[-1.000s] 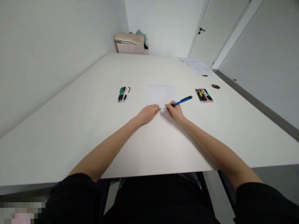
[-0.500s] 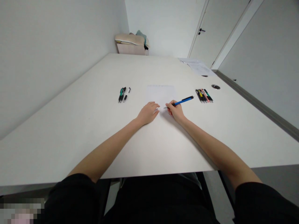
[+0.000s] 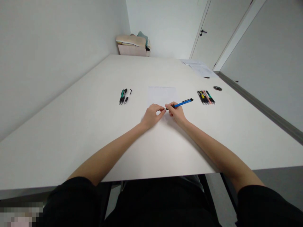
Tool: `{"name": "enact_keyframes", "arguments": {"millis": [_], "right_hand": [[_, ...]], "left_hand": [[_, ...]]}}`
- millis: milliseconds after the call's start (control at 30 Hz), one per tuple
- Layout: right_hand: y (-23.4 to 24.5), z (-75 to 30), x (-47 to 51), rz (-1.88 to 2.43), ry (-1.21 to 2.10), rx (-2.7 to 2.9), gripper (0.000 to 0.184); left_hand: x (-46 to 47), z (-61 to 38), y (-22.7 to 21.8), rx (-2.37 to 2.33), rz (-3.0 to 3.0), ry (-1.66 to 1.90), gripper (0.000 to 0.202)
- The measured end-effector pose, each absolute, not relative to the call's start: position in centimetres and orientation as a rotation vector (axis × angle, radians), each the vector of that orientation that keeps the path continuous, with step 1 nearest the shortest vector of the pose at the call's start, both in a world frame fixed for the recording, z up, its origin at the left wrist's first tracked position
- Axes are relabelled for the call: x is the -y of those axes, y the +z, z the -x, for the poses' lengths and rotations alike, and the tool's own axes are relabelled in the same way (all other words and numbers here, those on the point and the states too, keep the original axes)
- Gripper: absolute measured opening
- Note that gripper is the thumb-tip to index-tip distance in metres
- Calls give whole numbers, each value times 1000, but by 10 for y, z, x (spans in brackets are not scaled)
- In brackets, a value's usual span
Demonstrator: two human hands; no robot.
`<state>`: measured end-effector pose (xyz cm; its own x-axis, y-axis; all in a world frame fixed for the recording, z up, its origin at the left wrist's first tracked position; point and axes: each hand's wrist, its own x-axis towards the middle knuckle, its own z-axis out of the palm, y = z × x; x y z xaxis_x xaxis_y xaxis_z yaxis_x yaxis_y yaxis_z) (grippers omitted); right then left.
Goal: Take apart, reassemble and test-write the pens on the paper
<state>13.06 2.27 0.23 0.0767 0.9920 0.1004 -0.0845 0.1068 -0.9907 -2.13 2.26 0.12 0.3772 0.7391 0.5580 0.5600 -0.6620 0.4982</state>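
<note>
My right hand grips a blue pen with a black clip. The pen slants, its back end up to the right and its tip to the left. Thumb and fingertips of my left hand are pinched together at the pen's tip, which is mostly covered by them. Under both hands lies a white sheet of paper, its near part hidden by the hands.
Left of the paper lie several pens, one pale-barrelled. To the right is a row of several pens. Farther back are loose papers and a round metal fitting. Folded cloth sits beyond the far edge.
My left hand has moved right and closed its fingertips at the pen's tip. My right hand and the pen have shifted slightly left.
</note>
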Motion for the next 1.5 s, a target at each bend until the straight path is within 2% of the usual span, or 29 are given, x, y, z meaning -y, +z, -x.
{"name": "enact_keyframes", "arguments": {"millis": [267, 600, 733, 900, 1100, 1333, 1500], "right_hand": [[27, -152, -29, 878, 1232, 743, 64], [28, -163, -25, 659, 1310, 728, 57], [31, -168, -26, 594, 1333, 670, 56], [33, -174, -27, 432, 1398, 462, 51], [33, -176, -30, 352, 1438, 325, 48], [33, -176, -32, 455, 1361, 317, 48], [32, -176, -32, 587, 1297, 414, 56]], "left_hand": [[-17, 15, 3, -1242, -2289, 1147, 16], [-7, 0, 8, -1194, -1798, 980, 14], [-8, -3, 9, -1030, -1253, 936, 14], [-10, 2, 10, -748, -670, 874, 33], [-13, 5, 10, -676, -579, 794, 45], [-12, 4, 10, -683, -580, 781, 48], [-14, 4, 8, -682, -583, 779, 47]]}}
